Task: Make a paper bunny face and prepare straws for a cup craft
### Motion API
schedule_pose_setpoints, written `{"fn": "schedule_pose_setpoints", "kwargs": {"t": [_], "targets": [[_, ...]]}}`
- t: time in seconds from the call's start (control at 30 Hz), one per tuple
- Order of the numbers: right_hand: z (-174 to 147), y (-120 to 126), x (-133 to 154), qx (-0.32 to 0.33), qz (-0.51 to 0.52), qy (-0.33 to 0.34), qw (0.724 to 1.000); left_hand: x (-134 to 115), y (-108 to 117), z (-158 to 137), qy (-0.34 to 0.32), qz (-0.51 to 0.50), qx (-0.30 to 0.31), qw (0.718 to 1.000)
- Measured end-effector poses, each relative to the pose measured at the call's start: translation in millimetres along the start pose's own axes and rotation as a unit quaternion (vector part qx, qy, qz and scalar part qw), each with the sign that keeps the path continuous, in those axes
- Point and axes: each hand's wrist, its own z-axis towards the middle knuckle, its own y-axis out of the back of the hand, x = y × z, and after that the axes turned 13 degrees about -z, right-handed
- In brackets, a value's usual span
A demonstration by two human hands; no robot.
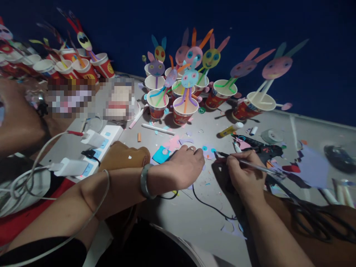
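My right hand (247, 178) is closed around a clear-barrelled pen (254, 165), its tip at the right edge of a small purple paper face (209, 152) with two blue eyes. My left hand (187, 165) rests over the left part of that face, fingers curled down and holding it against the table; the fingertips are partly hidden. A grey-green bangle circles the left wrist. Beside the left hand lies a bright blue paper piece (161, 154) with a round hole. Black-handled scissors (308, 215) lie by my right forearm.
Paper cups (185, 111) with paper rabbit figures stand along the blue wall. A glue stick (231, 129), tape roll (272, 136) and purple paper sheet (314, 167) lie at right. A power strip (107, 142) with cables sits left, near another person's arm (22, 115).
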Motion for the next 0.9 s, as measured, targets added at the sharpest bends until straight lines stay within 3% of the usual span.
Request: {"fn": "schedule_pose_setpoints", "kwargs": {"t": [0.9], "targets": [[-0.2, 0.8, 0.9, 0.009, -0.008, -0.003, 1.000, -1.3, 3.0, -0.1, 0.003, -0.004, 0.011, 1.000]]}}
